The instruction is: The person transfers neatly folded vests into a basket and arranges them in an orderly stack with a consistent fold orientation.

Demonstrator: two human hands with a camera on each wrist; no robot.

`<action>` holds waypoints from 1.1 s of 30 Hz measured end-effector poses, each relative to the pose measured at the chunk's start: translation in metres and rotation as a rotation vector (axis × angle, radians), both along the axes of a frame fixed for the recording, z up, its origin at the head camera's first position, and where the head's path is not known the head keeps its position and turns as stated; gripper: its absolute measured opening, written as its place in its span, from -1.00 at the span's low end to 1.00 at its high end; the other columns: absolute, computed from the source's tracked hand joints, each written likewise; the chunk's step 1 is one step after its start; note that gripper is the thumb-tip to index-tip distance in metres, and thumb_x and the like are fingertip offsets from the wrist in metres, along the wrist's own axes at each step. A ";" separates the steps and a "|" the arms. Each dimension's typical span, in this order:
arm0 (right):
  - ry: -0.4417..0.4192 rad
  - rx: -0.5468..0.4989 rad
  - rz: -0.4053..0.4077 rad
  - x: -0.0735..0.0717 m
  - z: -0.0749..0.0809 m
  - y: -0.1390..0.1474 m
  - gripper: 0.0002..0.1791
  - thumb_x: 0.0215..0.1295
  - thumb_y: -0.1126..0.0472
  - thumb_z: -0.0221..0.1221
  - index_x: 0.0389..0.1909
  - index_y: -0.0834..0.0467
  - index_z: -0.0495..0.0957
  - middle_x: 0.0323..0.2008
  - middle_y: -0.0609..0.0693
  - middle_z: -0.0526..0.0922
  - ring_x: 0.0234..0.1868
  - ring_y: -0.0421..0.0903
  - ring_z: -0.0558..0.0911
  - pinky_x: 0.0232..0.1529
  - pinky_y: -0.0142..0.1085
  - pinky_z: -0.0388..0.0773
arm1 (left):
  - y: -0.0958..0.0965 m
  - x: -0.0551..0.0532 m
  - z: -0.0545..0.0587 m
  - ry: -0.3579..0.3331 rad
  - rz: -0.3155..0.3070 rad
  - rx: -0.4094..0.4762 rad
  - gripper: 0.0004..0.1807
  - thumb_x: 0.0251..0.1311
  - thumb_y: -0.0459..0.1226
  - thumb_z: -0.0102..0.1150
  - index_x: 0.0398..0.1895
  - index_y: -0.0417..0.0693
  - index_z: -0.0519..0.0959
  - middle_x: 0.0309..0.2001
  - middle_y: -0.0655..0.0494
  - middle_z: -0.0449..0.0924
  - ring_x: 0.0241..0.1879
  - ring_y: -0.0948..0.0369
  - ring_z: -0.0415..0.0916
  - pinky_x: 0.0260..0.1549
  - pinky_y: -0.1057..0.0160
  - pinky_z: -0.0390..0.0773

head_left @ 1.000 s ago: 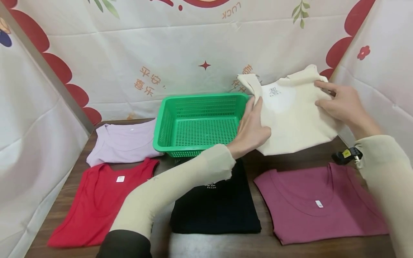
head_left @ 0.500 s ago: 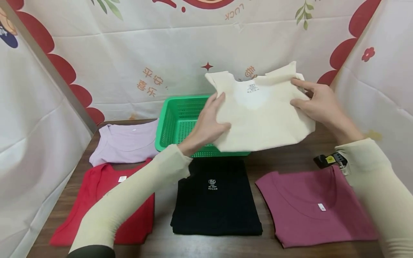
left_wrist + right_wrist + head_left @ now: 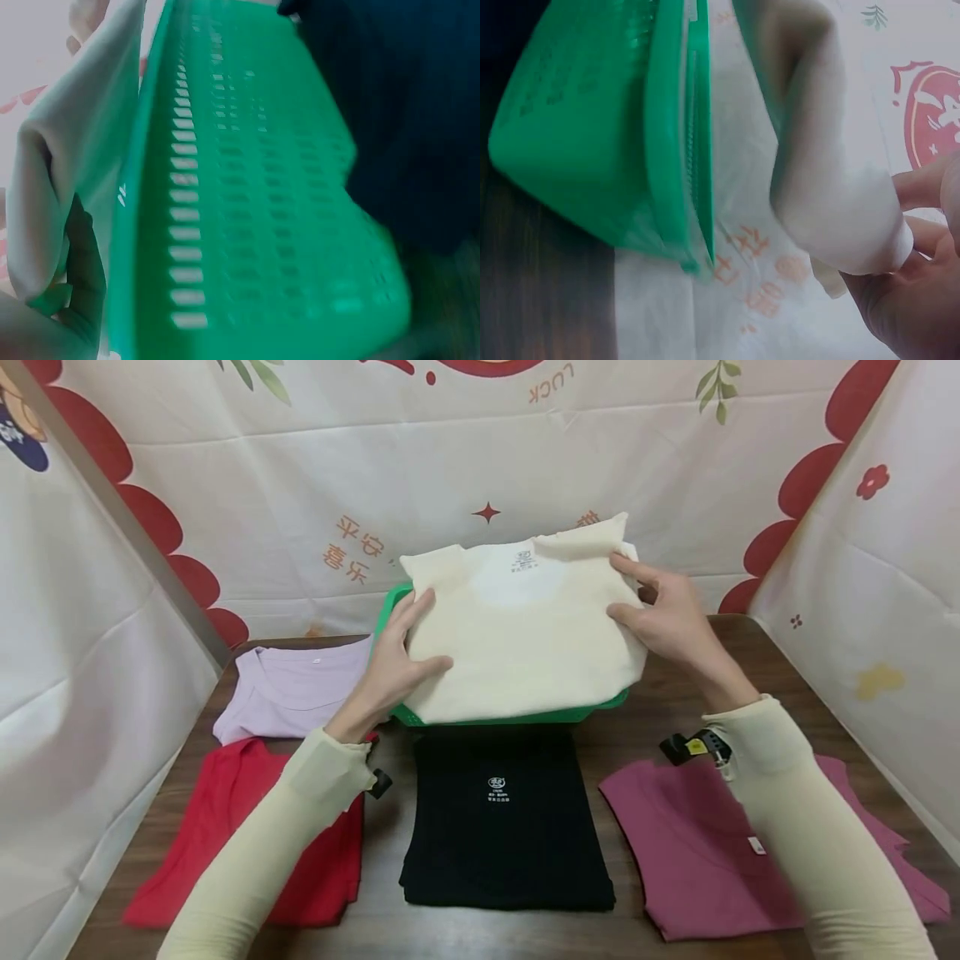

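1. head view: a folded cream shirt [image 3: 525, 635] was held up above a green basket [image 3: 592, 142], hiding most of it; the printed mark [image 3: 523, 560] inside its neckline faced up.
2. the left hand [image 3: 393, 656] gripped the shirt's left side, with the thumb laid over the front of the cloth.
3. the right hand [image 3: 663, 614] pinched the shirt's right side near its upper corner, thumb in front. in the right wrist view the cloth bulged in a thick fold beside the fingers, and a gap showed between it and the basket there.
4. the basket stood at the middle of the far edge of the table [image 3: 502, 931]; the left wrist view, blurred, showed its slotted wall close beside the cloth.
5. just in front of the basket, toward the near edge, lay a black garment [image 3: 510, 843] with white print, folded flat.
6. a lavender garment [image 3: 307, 689] lay at the far left corner, left of the basket.
7. a red garment [image 3: 217, 827] lay nearer along the left edge, partly under the left sleeve [image 3: 277, 835].
8. a mauve garment [image 3: 690, 852] lay toward the right edge, crossed by the right sleeve [image 3: 810, 835].
9. a white printed backdrop [image 3: 285, 510] hung behind the far edge.
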State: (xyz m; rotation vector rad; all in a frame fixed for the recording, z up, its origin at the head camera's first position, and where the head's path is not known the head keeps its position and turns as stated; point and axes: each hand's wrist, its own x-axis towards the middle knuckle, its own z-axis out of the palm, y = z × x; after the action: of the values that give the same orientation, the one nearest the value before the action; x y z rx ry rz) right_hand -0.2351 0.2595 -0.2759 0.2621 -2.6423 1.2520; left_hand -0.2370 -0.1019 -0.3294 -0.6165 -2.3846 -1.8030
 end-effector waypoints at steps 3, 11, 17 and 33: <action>-0.001 -0.021 0.012 -0.003 -0.007 -0.009 -0.26 0.36 0.20 0.27 0.54 -0.07 0.30 0.41 0.30 0.46 0.06 0.06 0.68 -0.35 -0.51 0.59 | -0.006 -0.003 -0.006 -0.005 -0.003 -0.015 0.05 0.07 -0.41 0.45 0.64 0.04 0.15 0.67 0.20 -0.10 0.56 0.14 0.06 0.44 -0.02 0.25; 0.004 -0.125 0.015 -0.007 -0.018 -0.021 -0.27 0.38 0.24 0.25 0.54 -0.08 0.30 0.47 0.20 0.41 0.00 -0.08 0.66 -0.29 -0.49 0.62 | -0.018 -0.010 -0.009 -0.060 0.019 -0.066 0.04 0.08 -0.35 0.44 0.64 0.20 0.16 0.69 0.24 -0.18 0.61 0.14 -0.02 0.44 -0.05 0.28; -0.002 -0.183 0.036 -0.013 -0.024 -0.030 -0.27 0.37 0.26 0.24 0.54 -0.06 0.31 0.49 0.19 0.39 0.09 0.04 0.66 -0.26 -0.47 0.64 | -0.030 -0.012 -0.011 -0.116 0.012 -0.001 0.01 0.13 -0.34 0.44 0.63 0.25 0.16 0.70 0.24 -0.24 0.60 0.12 0.01 0.39 -0.09 0.34; 0.013 -0.187 0.026 -0.018 -0.039 -0.027 -0.27 0.40 0.30 0.20 0.56 -0.06 0.28 0.53 0.19 0.32 0.22 0.14 0.61 -0.22 -0.49 0.60 | -0.027 -0.017 -0.013 -0.164 -0.019 0.025 -0.08 0.23 -0.30 0.38 0.62 0.31 0.19 0.69 0.31 -0.23 0.61 0.13 0.01 0.37 -0.09 0.39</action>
State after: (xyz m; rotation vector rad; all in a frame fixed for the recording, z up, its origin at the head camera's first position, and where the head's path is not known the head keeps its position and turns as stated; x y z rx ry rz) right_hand -0.2527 0.2325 -0.3154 0.2742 -2.4965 1.4883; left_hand -0.2539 -0.1291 -0.3424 -0.5078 -2.4607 -1.9600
